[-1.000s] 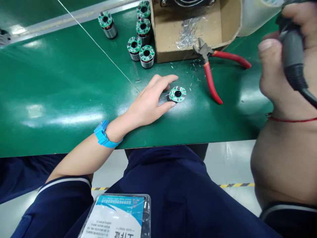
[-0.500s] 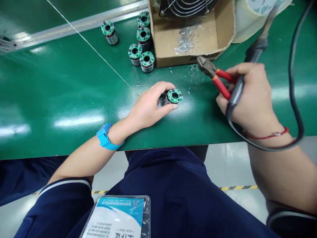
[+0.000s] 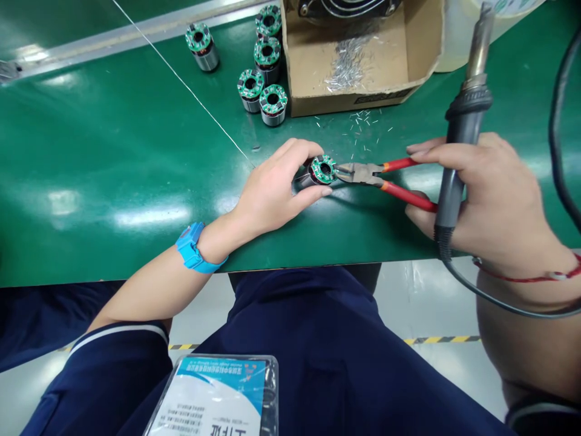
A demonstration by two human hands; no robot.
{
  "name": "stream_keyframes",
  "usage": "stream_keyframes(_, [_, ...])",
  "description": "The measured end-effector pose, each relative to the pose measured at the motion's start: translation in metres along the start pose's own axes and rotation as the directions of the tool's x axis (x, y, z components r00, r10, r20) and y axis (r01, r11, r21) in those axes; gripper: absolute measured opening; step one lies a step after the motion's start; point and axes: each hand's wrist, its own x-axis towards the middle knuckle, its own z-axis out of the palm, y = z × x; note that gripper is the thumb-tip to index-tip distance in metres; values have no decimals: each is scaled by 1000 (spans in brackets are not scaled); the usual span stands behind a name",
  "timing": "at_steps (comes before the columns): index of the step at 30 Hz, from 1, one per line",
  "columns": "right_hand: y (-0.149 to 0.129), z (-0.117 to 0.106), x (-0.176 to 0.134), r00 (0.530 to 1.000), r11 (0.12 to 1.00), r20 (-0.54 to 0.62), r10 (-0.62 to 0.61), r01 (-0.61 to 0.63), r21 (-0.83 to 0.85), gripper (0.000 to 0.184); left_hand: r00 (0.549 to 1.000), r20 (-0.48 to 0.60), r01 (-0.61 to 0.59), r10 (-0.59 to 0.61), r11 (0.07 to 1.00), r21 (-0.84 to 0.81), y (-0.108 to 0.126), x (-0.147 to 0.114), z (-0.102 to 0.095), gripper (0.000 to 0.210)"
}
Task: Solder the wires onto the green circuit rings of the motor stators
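Observation:
Between the thumb and fingers of my left hand (image 3: 276,188) is a motor stator with a green ring circuit board (image 3: 324,169), tilted on the table. My right hand (image 3: 494,194) is closed around red-handled cutting pliers (image 3: 361,173), and their jaws are at the right edge of that board. Also in my right hand is a soldering iron (image 3: 463,127), its metal end pointing up and away and its cable running down past the wrist. Whether the plier jaws grip a pin cannot be made out.
Several similar stators (image 3: 272,104) stand left of a cardboard box (image 3: 363,104), which holds cut wire bits (image 3: 347,66) and a fan (image 3: 349,6). Loose clippings (image 3: 363,124) lie before the box. A thin white wire (image 3: 190,91) crosses the green table (image 3: 113,169).
The pliers have swung left and down, so their jaws now meet the board's edge. Their handles have spread, and the soldering iron stands more upright. My left hand keeps holding the stator.

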Motion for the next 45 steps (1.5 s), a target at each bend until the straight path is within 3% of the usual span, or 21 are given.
stream_keyframes(6, [-3,0,3,997,988,75,-23,34,-150,44,1000,29,-10,8,997,76,-1,-1,0,31])
stream_keyframes(9, [-6,-2,5,996,965,37,-85,91,-245,38,999,10,-42,41,994,101,-2,-2,0,34])
stream_keyframes(12, [-12,-1,6,995,968,-11,-97,92,-235,31,997,-38,-56,61,992,109,-3,-1,0,33])
stream_keyframes(16, [-18,7,13,994,977,-104,40,-61,-203,28,989,-137,-53,62,996,74,-3,1,-7,32])
stream_keyframes(19, [-18,13,30,935,927,-205,288,-326,-186,38,964,-265,-13,34,997,82,-10,12,-26,33])
stream_keyframes(21, [-17,16,43,876,859,-197,440,-475,-194,49,929,-368,66,-33,995,77,-22,27,-45,32])
stream_keyframes(23, [-17,17,54,847,824,-175,502,-530,-199,57,882,-457,145,-113,989,35,-41,49,-68,29])
stream_keyframes(26, [-17,20,62,867,857,-185,462,-491,-159,57,832,-505,261,-231,965,-13,-81,90,-104,24])
stream_keyframes(30, [-11,25,70,854,881,-257,452,-473,-22,52,739,-511,544,-440,836,67,-139,132,-142,31])
stream_keyframes(34, [-1,29,74,794,855,-321,517,-499,142,42,668,-516,679,-536,723,128,-177,142,-169,32])
stream_keyframes(37, [5,33,70,747,828,-359,560,-517,216,48,639,-504,737,-581,650,184,-187,142,-182,35])
stream_keyframes(40, [9,38,66,725,804,-350,593,-518,291,53,669,-510,720,-541,643,263,-183,151,-185,46])
stream_keyframes(42, [11,40,65,740,816,-346,576,-492,304,52,718,-485,677,-499,662,320,-179,165,-182,52])
stream_keyframes(45, [14,41,64,772,849,-358,525,-445,286,49,770,-386,635,-508,676,374,-176,185,-174,44])
